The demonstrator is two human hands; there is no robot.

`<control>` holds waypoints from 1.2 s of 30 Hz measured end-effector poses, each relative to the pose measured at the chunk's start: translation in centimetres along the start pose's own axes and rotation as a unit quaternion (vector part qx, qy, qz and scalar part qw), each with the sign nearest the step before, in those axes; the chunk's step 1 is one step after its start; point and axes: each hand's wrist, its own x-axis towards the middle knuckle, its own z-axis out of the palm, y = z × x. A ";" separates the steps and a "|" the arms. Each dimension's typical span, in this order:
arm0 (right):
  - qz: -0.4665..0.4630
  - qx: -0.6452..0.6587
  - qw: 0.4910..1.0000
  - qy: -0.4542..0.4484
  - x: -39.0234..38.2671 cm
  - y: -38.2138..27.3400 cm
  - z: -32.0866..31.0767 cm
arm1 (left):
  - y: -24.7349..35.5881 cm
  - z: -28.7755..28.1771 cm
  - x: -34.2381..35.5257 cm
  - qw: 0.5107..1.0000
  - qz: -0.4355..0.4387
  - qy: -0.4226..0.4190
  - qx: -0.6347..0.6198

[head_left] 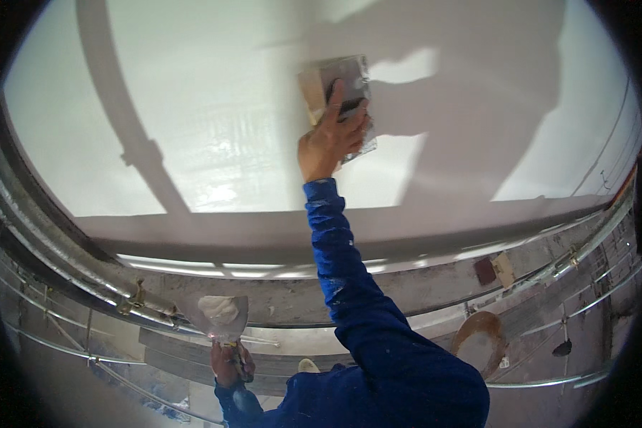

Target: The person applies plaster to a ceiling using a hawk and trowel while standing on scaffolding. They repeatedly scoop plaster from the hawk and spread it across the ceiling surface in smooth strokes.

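Observation:
My right hand (pixel 329 139) reaches up in its blue sleeve, fingers closed round a flat plastering trowel (pixel 351 75). The trowel's face lies against the smooth white wall (pixel 214 107); my hand covers most of its handle. Low on the left, my left hand (pixel 228 362) grips a wide scraper (pixel 225 328) by its handle. A lump of pale wet plaster (pixel 219 308) sits on the scraper's blade. Left of the trowel, the wall has a wet sheen.
Metal scaffold tubes (pixel 64 257) with clamps curve along the left, and more rails run at the right. Grey planks (pixel 278 367) lie below me. A round brownish bucket (pixel 481 335) stands at lower right. Two small flat pieces, one dark red (pixel 485 272) and one tan (pixel 504 269), lie on the ledge.

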 end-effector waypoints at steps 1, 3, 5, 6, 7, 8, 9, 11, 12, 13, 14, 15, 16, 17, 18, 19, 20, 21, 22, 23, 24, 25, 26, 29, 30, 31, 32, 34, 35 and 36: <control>0.000 -0.004 1.000 -0.013 -1.2 -1.2 0.7 | 0.6 -0.4 -0.6 1.000 0.017 0.013 0.016; -0.016 -0.018 0.999 -0.027 -3.4 -3.5 1.9 | 1.0 -2.0 -1.5 0.993 -0.024 0.099 -0.066; -0.011 0.024 0.995 -0.096 -5.6 -5.5 2.0 | 1.1 -3.2 -2.3 0.991 -0.011 0.115 -0.068; -0.012 0.047 0.990 -0.135 -6.9 -6.5 1.7 | 1.4 -3.5 -2.7 0.995 0.024 0.094 -0.030; -0.047 0.078 0.988 -0.123 -8.7 -7.0 1.7 | 1.8 -3.5 -3.2 0.995 0.059 0.077 0.008; -0.098 0.174 0.971 -0.132 -9.4 -6.3 1.1 | 2.2 -2.9 -3.4 0.995 0.041 0.092 0.001; -0.161 0.404 0.894 -0.110 -10.4 -4.3 2.2 | 2.6 -1.6 -3.4 0.994 0.023 0.110 -0.010; 0.151 0.677 0.606 -0.390 -12.0 -2.2 -2.7 | 2.2 -2.2 -3.1 0.996 -0.013 0.091 -0.002; 0.188 0.692 0.551 -0.428 -11.6 -0.5 -5.2 | 1.1 -3.4 -2.4 0.998 -0.042 0.037 0.020; 0.244 0.722 0.501 -0.410 -11.8 1.1 -7.1 | 1.6 -2.0 -2.2 0.952 0.124 -0.024 0.278; 0.244 0.740 0.479 -0.404 -11.9 3.6 -7.9 | 1.7 -0.6 -1.9 0.926 0.149 -0.062 0.342; 0.244 0.758 0.457 -0.397 -11.9 6.1 -8.8 | 2.0 1.0 -1.5 0.893 0.177 -0.099 0.401; 0.245 0.776 0.429 -0.393 -11.9 7.4 -9.9 | 1.7 1.8 -1.1 0.952 0.084 -0.113 0.271; 0.259 0.786 0.399 -0.395 -12.1 8.3 -11.2 | 1.3 2.8 -0.9 0.983 -0.010 -0.126 0.130; 0.272 0.795 0.375 -0.391 -11.8 8.6 -13.0 | 1.2 4.1 -0.7 0.982 -0.005 -0.136 0.127; 0.257 0.715 0.502 -0.414 -12.1 10.2 -14.1 | 1.4 5.6 -0.6 0.981 0.000 -0.149 0.125; 0.235 0.617 0.618 -0.427 -12.2 12.1 -15.1 | 1.2 6.7 -0.6 0.979 0.004 -0.163 0.122; 0.173 0.529 0.692 -0.460 -12.2 13.7 -16.1 | 0.7 7.4 -0.1 0.973 -0.013 -0.201 0.114; 0.107 0.431 0.754 -0.484 -12.3 15.3 -17.0 | 0.3 8.3 0.0 0.973 -0.021 -0.201 0.109; 0.003 0.348 0.772 -0.533 -12.3 16.5 -18.0 | -0.1 9.5 -0.1 0.974 -0.029 -0.202 0.103; -0.004 0.321 0.760 -0.565 -11.9 17.3 -18.7 | -0.3 11.0 0.2 0.972 -0.037 -0.208 0.102; -0.012 0.293 0.745 -0.599 -11.5 18.1 -19.5 | -0.7 12.0 0.3 0.972 -0.049 -0.200 0.109; 0.073 0.327 0.708 -0.622 -11.2 18.4 -20.4 | -1.0 12.5 0.2 0.972 -0.060 -0.194 0.116; 0.146 0.328 0.716 -0.598 -7.7 22.8 -22.2 | -3.4 12.6 1.6 0.983 -0.111 -0.137 0.052; 0.143 0.309 0.741 -0.579 -6.5 25.1 -22.5 | -2.9 13.6 1.5 0.981 -0.039 -0.163 0.094; 0.137 0.286 0.808 -0.497 -4.8 27.3 -22.3 | -3.6 13.8 1.1 0.991 -0.063 -0.112 0.033; 0.108 0.192 0.879 -0.422 -1.8 27.7 -22.5 | -4.1 14.3 0.6 0.996 -0.005 -0.091 0.023; 0.022 0.021 0.980 -0.198 3.7 32.0 -21.7 | -5.5 13.8 0.9 0.991 -0.019 -0.133 0.026; 0.012 0.025 0.992 -0.126 6.7 33.1 -21.4 | -5.9 13.8 0.8 0.992 -0.033 -0.122 0.020; -0.013 -0.008 0.999 -0.049 9.4 32.8 -21.5 | -6.4 14.0 0.8 0.993 -0.046 -0.109 0.012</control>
